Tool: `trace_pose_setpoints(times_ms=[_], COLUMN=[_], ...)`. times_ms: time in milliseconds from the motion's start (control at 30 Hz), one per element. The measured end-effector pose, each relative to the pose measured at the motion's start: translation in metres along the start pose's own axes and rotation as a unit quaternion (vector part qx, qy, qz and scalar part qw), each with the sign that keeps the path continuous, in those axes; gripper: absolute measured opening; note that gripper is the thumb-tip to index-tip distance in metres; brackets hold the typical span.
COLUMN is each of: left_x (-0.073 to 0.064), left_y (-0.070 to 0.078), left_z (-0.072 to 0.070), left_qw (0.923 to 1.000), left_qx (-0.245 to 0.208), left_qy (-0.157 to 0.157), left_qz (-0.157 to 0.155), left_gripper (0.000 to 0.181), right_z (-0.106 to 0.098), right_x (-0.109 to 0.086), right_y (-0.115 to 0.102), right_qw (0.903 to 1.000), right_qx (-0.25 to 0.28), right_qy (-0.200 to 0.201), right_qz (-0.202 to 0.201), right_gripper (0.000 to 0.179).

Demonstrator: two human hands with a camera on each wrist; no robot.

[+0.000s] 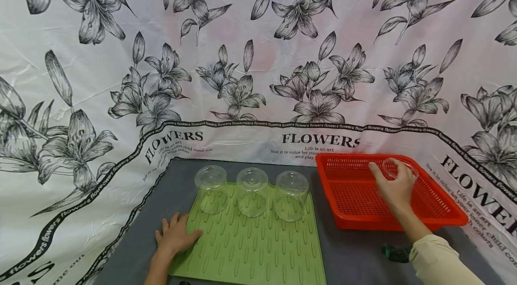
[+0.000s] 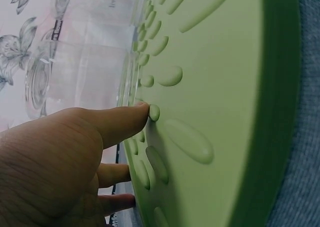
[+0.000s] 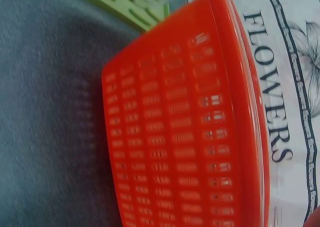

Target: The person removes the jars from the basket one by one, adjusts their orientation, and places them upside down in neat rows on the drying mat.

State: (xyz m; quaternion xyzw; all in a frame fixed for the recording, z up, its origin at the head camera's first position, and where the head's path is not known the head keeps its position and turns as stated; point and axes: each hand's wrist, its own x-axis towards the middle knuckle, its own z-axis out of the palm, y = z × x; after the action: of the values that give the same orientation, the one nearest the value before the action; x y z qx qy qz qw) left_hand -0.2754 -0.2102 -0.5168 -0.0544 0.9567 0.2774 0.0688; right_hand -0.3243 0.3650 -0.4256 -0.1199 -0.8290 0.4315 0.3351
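Observation:
Three clear plastic cups (image 1: 291, 196) stand bottom-up in a row along the far edge of a green ridged drying mat (image 1: 258, 249). My left hand (image 1: 174, 235) rests at the mat's left edge, fingers spread and the thumb on its surface. The left wrist view shows that thumb against a raised ridge, with an upturned cup (image 2: 82, 77) just beyond. Over the right part of a red plastic basket (image 1: 343, 220), my right hand (image 1: 397, 186) grips another clear cup (image 1: 409, 168). Only a sliver of that hand enters the right wrist view, beside the basket's slotted wall (image 3: 170, 122).
The mat and basket sit side by side on a grey table (image 1: 149, 213). A dark green and black object (image 1: 396, 253) lies in front of the basket, near the right sleeve (image 1: 440, 258). Behind everything hangs a white curtain (image 1: 242, 141) printed with flowers.

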Motion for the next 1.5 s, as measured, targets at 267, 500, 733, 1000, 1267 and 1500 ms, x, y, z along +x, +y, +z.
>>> trace_pose_setpoints(times_ms=[267,500,733,1000,1267,1500], left_x=[0.001,0.001,-0.001,-0.006,-0.003,0.000], left_y=[-0.001,-0.001,0.004,0.007,0.003,0.000], left_z=[0.000,0.001,0.000,-0.003,-0.002,0.000], left_qw=[1.0000,1.0000,1.0000,0.9999,0.9998,0.9999], left_qx=[0.004,0.005,0.005,0.005,0.001,0.001], left_qy=[0.000,-0.001,-0.006,-0.008,-0.012,-0.011], left_qz=[0.000,-0.001,-0.002,-0.011,-0.014,-0.013], left_gripper=[0.088,0.088,0.089,0.089,0.091,0.093], right_z=[-0.016,-0.029,-0.045,-0.057,-0.060,-0.058], right_x=[0.009,0.022,0.032,0.043,0.049,0.052], right_y=[0.012,0.026,0.035,0.038,0.040,0.039], right_qw=[0.9978,0.9909,0.9744,0.9590,0.9496,0.9486], right_qx=[-0.057,-0.092,-0.144,-0.155,-0.115,-0.108], right_qy=[0.003,-0.031,-0.078,-0.134,-0.167,-0.175], right_qz=[0.033,0.093,0.154,0.196,0.239,0.241], right_gripper=[0.080,0.094,0.106,0.117,0.123,0.122])
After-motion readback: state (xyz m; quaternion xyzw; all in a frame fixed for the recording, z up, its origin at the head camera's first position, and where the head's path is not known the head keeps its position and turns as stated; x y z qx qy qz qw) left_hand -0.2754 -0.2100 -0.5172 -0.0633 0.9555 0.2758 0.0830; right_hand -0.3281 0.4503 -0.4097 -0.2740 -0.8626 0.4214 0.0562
